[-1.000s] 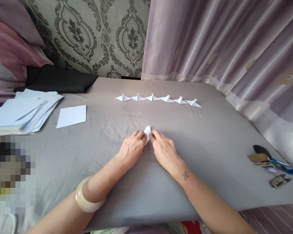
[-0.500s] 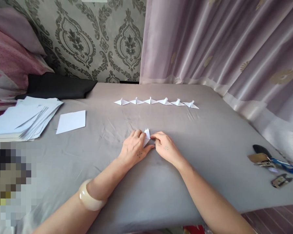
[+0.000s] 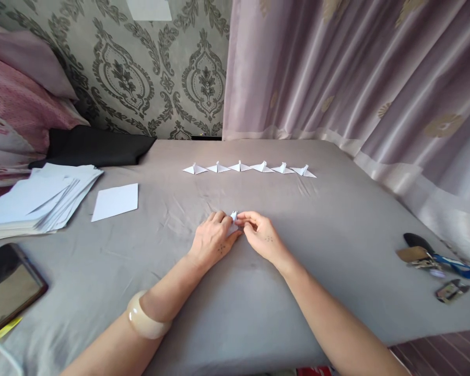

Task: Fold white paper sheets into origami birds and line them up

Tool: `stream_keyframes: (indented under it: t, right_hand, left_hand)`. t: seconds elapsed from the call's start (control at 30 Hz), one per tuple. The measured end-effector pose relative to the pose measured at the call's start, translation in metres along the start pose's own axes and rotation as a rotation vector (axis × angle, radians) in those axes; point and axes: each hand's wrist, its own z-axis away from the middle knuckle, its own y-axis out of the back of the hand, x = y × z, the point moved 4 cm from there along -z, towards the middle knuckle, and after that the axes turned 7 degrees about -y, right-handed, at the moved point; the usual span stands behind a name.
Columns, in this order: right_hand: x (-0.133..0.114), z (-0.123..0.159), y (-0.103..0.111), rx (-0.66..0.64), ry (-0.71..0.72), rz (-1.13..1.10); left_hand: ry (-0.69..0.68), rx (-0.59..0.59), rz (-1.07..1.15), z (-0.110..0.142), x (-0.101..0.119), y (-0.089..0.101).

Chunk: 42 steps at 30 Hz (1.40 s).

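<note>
hands (image 3: 211, 237) close together, both holding small folded white paper (image 3: 234, 215) — six paper birds (image 3: 240, 166), lined up beyond

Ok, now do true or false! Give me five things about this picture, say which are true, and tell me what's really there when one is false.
1. Six white paper shapes sit in a row. True.
2. The bangle is on the right arm. False: the bangle is on the left arm.
3. The left hand and the right hand are both at a small folded paper. True.
4. The phone lies beside the keys. False: the phone is at the picture's left edge, the keys over on the right.
5. The paper stack is black. False: it is white.
</note>
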Motion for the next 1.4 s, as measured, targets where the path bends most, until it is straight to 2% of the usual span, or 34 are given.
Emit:
stream_keyframes:
  t: [0.13, 0.27, 0.37, 0.53, 0.7, 0.9, 1.0, 1.17, 1.3, 1.4]
  right_hand:
    - [0.001, -0.001, 0.009, 0.143, -0.012, 0.134]
    - [0.0, 0.0, 0.009, 0.104, 0.019, 0.203]
    - [-0.002, 0.002, 0.004, 0.083, 0.056, 0.298]
    - [-0.003, 0.002, -0.002, 0.151, 0.059, 0.503]
    - [-0.002, 0.001, -0.002, 0.143, 0.064, 0.523]
    - [0.005, 0.0, 0.0, 0.106, 0.03, 0.332]
    - [0.007, -0.002, 0.003, 0.068, -0.006, 0.192]
    - [0.002, -0.001, 0.002, -0.12, -0.108, -0.234]
    - [0.001, 0.002, -0.001, -0.102, -0.215, -0.461]
    - [0.002, 0.002, -0.004, -0.075, -0.228, -0.572]
  left_hand:
    - [-0.036, 0.005, 0.01, 0.0, 0.0, 0.003]
    - [0.026, 0.02, 0.184, 0.0, -0.007, 0.004]
    - [0.09, 0.024, 0.335, -0.002, -0.017, -0.003]
    - [0.136, 0.153, 0.334, -0.003, -0.028, -0.015]
    - [0.225, 0.068, 0.474, -0.006, -0.029, -0.014]
    - [0.303, 0.012, 0.717, -0.007, -0.026, -0.002]
    - [0.376, -0.04, 1.0, -0.005, -0.021, 0.0]
    - [0.511, 0.171, 1.499, -0.006, -0.02, 0.003]
    - [0.626, 0.247, 1.751, -0.007, -0.021, -0.006]
    - [0.659, 0.238, 1.835, -0.006, -0.019, -0.01]
